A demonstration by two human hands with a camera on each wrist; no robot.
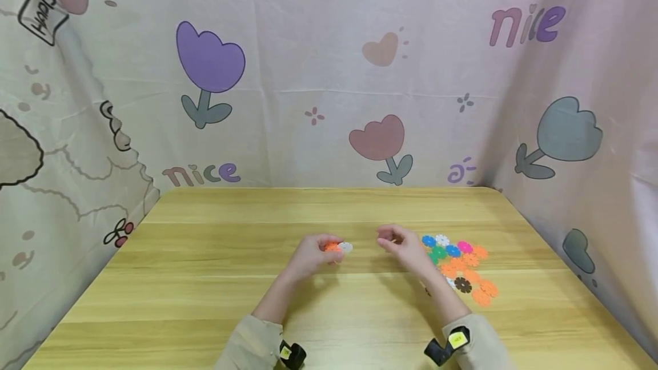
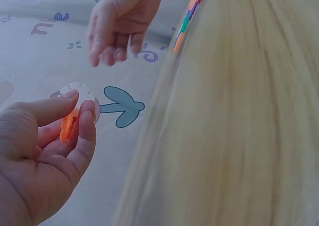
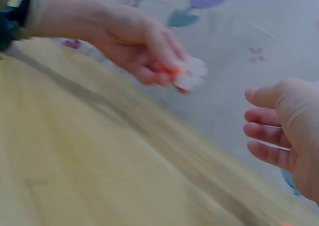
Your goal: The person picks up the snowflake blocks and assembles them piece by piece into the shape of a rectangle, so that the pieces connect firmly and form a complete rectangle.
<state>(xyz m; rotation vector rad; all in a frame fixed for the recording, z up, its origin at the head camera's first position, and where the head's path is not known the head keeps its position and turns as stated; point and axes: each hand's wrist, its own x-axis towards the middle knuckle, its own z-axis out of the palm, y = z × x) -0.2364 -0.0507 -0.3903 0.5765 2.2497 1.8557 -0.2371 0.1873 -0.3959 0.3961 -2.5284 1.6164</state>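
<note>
My left hand (image 1: 307,257) is held above the wooden table, pinching a white notched plastic disc (image 2: 84,90) and orange notched discs (image 2: 67,127) between thumb and fingers. In the head view the white disc sticks out to the right of the orange ones, and the fingertips cover part of both. How many orange pieces are in the grip, I cannot tell. My right hand (image 1: 405,249) is to the right of them, apart from the left one. Its fingers (image 3: 261,131) are loosely bent with nothing between them, and it hovers just left of a group of loose discs.
Loose notched discs lie spread on the table (image 1: 205,290) at the right: several orange (image 1: 470,276), blue (image 1: 429,241), a green (image 1: 438,253), a pink (image 1: 465,246) and a dark brown one (image 1: 462,285). My right forearm overlaps some. A printed curtain (image 1: 288,61) hangs behind the table.
</note>
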